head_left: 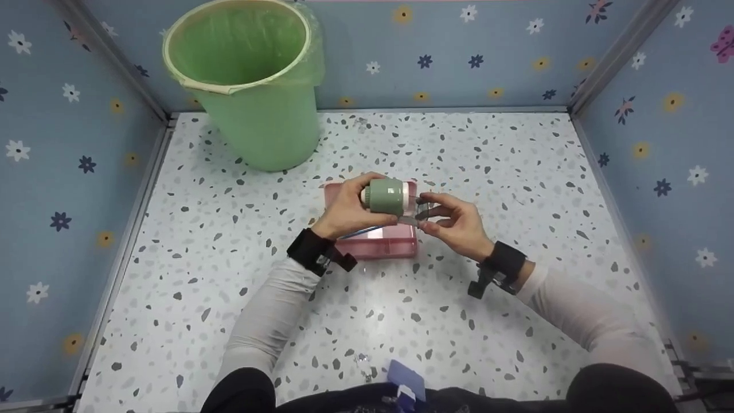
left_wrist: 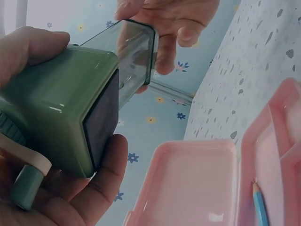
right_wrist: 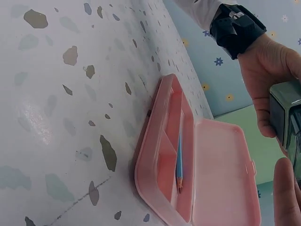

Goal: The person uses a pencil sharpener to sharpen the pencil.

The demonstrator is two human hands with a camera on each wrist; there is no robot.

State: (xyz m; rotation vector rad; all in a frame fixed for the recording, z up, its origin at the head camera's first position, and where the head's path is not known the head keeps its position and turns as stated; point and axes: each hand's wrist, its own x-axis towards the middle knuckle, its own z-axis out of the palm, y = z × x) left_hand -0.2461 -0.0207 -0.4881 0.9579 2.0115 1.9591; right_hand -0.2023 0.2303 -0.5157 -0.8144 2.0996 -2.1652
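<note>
My left hand [head_left: 347, 209] grips a green crank pencil sharpener [head_left: 387, 196], tilted on its side above the pencil case. In the left wrist view its dark base pad [left_wrist: 102, 120] and small crank handle [left_wrist: 27, 186] show. A clear shavings drawer [left_wrist: 136, 52] sticks out of the sharpener's end toward the right. My right hand [head_left: 459, 223] pinches that drawer between thumb and fingers. Below both hands lies an open pink pencil case [right_wrist: 162, 141], its lid [right_wrist: 221, 174] folded back. One blue pencil [left_wrist: 259, 205] rests inside a compartment.
A green trash bin [head_left: 269, 126] with a pale rim and a thin liner stands at the back left. Flower-patterned panels [head_left: 447, 57] enclose the speckled table [head_left: 487, 166] at the back and sides. A bluish-purple card [head_left: 406, 378] is at the near edge, by the person's body.
</note>
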